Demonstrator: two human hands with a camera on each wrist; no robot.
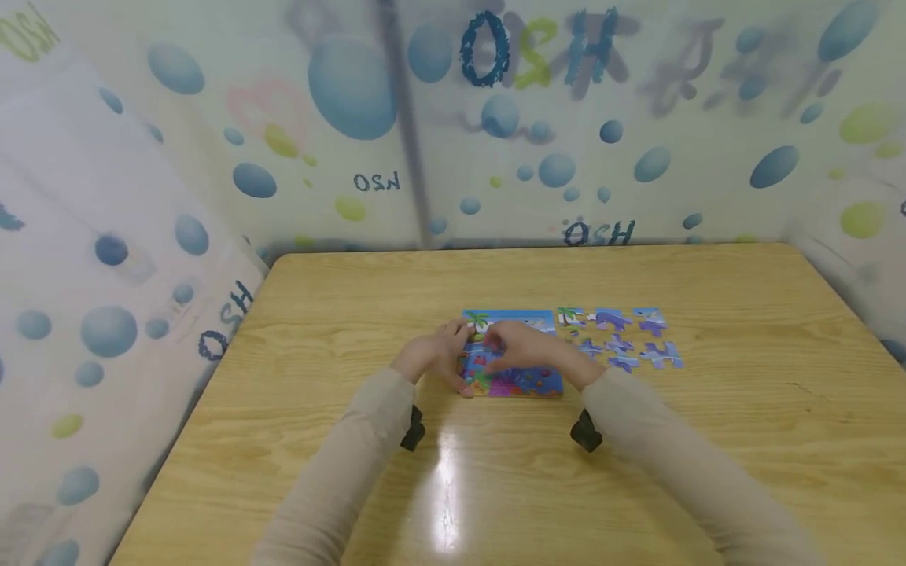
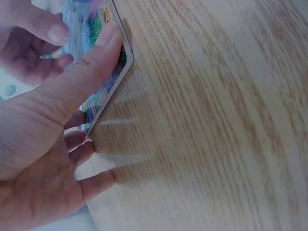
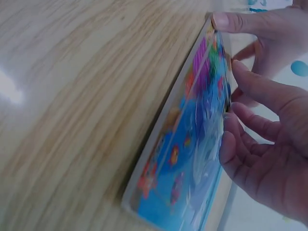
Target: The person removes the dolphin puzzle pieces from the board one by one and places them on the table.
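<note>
A glossy picture puzzle board [image 1: 520, 385] with a palm tree and sea animals lies flat on the table. My left hand [image 1: 442, 354] steadies its left side. The left thumb [image 2: 98, 57] lies on the near-left corner, while the other fingers rest along the left edge. Over the upper middle of the board, my right hand [image 1: 527, 346] hovers low or touches it; contact is hard to tell. Its fingers [image 3: 255, 118] are loosely bent, with a gap to the thumb, and I see nothing between them. Right of the board lie several loose jigsaw pieces [image 1: 661, 355].
The wooden table [image 1: 318, 314] ends at a wall [image 1: 453, 204] printed with bubbles and letters. Another such wall stands at the left. A dark wrist device [image 1: 413, 430] sits under the left sleeve, and a second one [image 1: 586, 432] under the right.
</note>
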